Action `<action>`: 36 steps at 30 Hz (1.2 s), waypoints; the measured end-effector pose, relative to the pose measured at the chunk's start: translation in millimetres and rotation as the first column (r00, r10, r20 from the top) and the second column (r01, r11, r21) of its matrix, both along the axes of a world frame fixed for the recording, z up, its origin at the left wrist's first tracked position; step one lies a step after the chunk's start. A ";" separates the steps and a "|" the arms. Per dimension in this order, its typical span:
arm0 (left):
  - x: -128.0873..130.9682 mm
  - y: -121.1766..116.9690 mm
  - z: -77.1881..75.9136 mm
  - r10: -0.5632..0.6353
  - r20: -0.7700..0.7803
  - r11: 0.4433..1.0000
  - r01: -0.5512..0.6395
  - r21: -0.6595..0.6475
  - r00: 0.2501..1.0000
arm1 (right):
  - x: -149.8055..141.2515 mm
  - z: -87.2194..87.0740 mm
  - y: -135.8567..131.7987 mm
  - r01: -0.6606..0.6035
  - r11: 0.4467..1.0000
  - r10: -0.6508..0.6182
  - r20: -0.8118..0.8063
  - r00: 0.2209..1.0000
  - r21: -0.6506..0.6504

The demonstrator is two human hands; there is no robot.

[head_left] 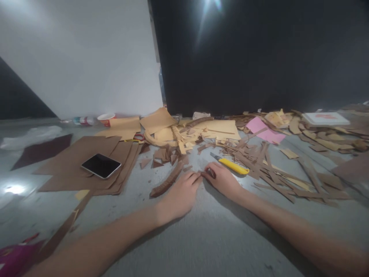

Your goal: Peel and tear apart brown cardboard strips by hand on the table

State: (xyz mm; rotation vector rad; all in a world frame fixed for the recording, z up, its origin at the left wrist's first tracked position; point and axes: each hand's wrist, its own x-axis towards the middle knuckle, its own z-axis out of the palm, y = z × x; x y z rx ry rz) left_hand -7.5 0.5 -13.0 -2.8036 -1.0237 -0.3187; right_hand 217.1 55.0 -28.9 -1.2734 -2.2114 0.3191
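Head view: both hands [184, 192] pinch a small brown piece [206, 175].

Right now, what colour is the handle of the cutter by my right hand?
Yellow handle, best seen in the head view.

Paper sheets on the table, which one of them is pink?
The pink sheet is the one lying beyond the yellow cutter, a little to its right; the large sheets farther left are tan or brown.
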 end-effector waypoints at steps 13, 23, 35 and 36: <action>0.2 -1.5 1.6 -0.006 -0.011 1.000 0.006 0.005 1.000 | 21.2 -0.3 4.6 -0.390 0.879 0.357 0.163 0.920 0.273; -1.0 -2.1 -7.8 0.018 0.086 1.000 -0.019 0.001 0.996 | 17.0 -1.7 -3.5 -0.480 0.857 0.466 0.115 0.877 0.188; -1.5 -4.6 -3.7 0.014 0.113 0.998 -0.008 -0.061 0.993 | 18.3 3.3 6.9 -0.251 0.961 0.220 -0.228 0.948 -0.118; -1.6 -5.0 -2.5 0.024 0.110 0.998 -0.017 -0.065 0.994 | 17.7 2.6 8.5 -0.234 0.968 0.205 -0.251 0.946 -0.094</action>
